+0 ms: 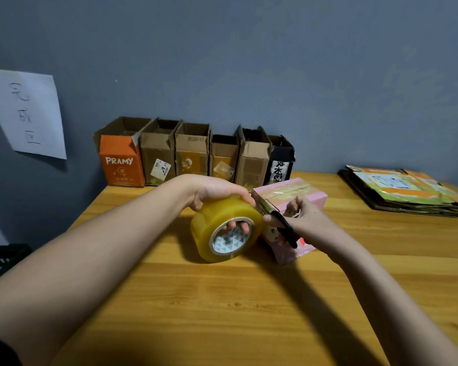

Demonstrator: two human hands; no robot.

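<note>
**Tape laid over the pink box, cut about to be made**

The pink box (pixel 306 194) lies on the wooden surface (pixel 222 299), right of centre, and a glossy strip of clear tape runs along its top seam towards its near-left end. Just left of that end, touching or nearly touching it, is the tape roll (pixel 208 231). The left hand (pixel 212 191) grips the roll from above, with its fingertips curled through the core. The right hand (pixel 306 216) is closed round the handles of black scissors (pixel 284 228), whose blades point into the gap between roll and box. Whether the blades have bitten into the tape cannot be told.

By the look of it, the sealing is mostly done: the flaps are closed and the strip is down. What remains is to sever the tape from the roll, smooth the loose end onto the box's side, and put down roll and scissors.

Against the far wall stands a row of open cartons (pixel 196 154). Flattened cartons (pixel 407 191) are stacked at the far right.
</note>
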